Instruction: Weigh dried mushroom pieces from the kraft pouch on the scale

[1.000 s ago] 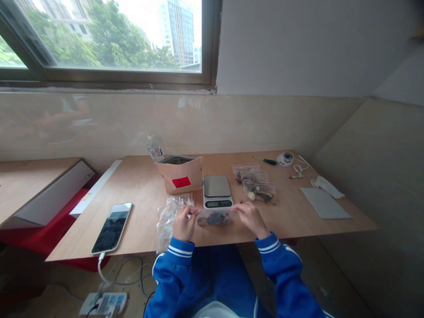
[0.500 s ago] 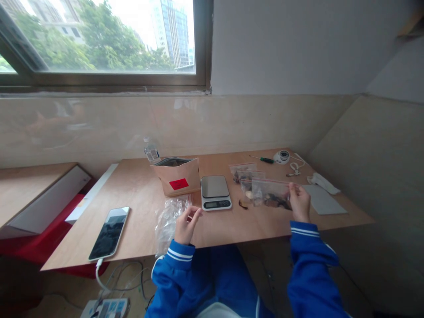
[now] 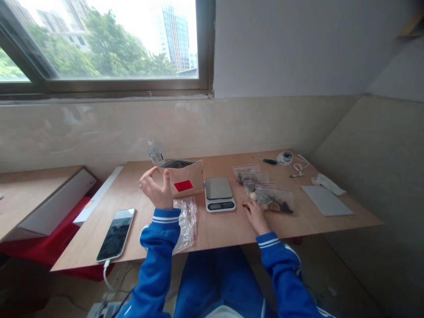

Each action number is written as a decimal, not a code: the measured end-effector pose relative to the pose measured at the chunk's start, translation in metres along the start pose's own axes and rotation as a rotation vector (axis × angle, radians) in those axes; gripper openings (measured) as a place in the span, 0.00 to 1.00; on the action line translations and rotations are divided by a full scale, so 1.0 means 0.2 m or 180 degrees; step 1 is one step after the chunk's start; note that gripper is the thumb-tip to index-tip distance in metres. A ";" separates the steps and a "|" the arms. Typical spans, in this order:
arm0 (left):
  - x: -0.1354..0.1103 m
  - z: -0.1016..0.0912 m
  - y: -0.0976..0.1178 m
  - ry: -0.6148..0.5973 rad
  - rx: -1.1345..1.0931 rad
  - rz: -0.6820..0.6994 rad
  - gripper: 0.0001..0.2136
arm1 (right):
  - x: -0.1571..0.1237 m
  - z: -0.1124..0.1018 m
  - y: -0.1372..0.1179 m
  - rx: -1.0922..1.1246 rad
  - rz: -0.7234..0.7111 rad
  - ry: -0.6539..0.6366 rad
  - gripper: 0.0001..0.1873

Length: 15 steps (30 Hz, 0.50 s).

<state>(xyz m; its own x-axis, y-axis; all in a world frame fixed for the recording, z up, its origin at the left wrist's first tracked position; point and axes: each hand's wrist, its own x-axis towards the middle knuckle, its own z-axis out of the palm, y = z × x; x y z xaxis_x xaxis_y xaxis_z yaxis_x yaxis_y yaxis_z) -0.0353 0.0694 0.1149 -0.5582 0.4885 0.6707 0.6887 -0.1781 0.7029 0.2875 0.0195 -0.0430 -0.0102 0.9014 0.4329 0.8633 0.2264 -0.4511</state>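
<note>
My left hand point(image 3: 155, 190) is raised in front of the left side of a tan stand-up pouch point(image 3: 187, 179) with a red label; its fingers are apart and hold nothing. The pouch's top gapes. My right hand point(image 3: 256, 215) rests low on the table with fingertips together over a small dark dried piece, mostly hidden by them. Just beyond it lies a clear zip bag point(image 3: 274, 198) with brown and dark pieces, overlapping other filled zip bags point(image 3: 247, 173). Between the hands sits a kitchen scale point(image 3: 219, 190) with a bare plate. Empty clear bags point(image 3: 187, 221) lie before the pouch.
A phone point(image 3: 115, 234) with a charging cable lies at the left. Behind the pouch stands a plastic bottle point(image 3: 155, 153). Toward the back right are a green screwdriver point(image 3: 269, 161), a white dome camera point(image 3: 285, 157), a white sheet point(image 3: 326, 201) and a crumpled white cloth point(image 3: 327, 183).
My right hand has let go of the filled zip bag, now flat on the table, and moved left to the small dark piece. My left hand has risen leftward toward the pouch.
</note>
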 end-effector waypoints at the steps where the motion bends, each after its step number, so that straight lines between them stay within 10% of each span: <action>1: 0.06 0.03 0.01 0.0078 0.0026 -0.0001 0.21 | 0.03 -0.01 0.00 0.0157 0.0034 0.0002 0.11; 6: 0.12 0.09 -0.02 -0.0620 -0.0292 -0.0362 0.14 | 0.28 -0.04 -0.14 0.0765 0.0158 0.0358 0.09; 15: -0.15 -0.22 0.00 -0.1127 -0.0141 -0.0375 0.12 | 0.45 0.04 -0.52 0.0791 -0.0102 0.0431 0.12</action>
<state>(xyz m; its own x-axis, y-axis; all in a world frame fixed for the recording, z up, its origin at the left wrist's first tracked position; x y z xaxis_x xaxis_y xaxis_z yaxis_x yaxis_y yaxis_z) -0.0396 0.0170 0.1057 -0.4324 0.7716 0.4665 0.6042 -0.1360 0.7851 0.1938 0.0800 0.0368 0.0464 0.8385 0.5429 0.7133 0.3526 -0.6057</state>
